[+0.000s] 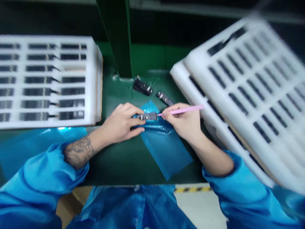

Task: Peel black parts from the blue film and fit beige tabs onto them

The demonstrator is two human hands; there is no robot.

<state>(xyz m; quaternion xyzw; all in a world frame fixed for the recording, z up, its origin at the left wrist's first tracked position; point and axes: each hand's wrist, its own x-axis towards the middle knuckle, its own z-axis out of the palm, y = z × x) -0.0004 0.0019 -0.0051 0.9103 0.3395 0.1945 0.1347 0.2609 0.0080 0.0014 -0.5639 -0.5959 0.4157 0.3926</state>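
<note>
My left hand (pixel 124 122) grips one end of a small black part (pixel 150 116) with metal contacts, holding it down over a blue plastic sheet (pixel 166 149). In my right hand (pixel 183 122) is a thin pink stick-like tool (pixel 188 109), pinched like a pen. Its narrow tip meets the right end of the black part, though whether it touches is too blurred to tell. Just beyond my hands lie two similar black parts, one at the back (pixel 142 87) and another (pixel 165 98) close to my right fingers.
Stacked white foam trays filled with black parts stand at left (pixel 91 79) and, tilted, at right (pixel 197 60). A green post (pixel 119 47) rises at the back of the green table (pixel 111 165). Another blue sheet (pixel 14 149) lies under my left forearm.
</note>
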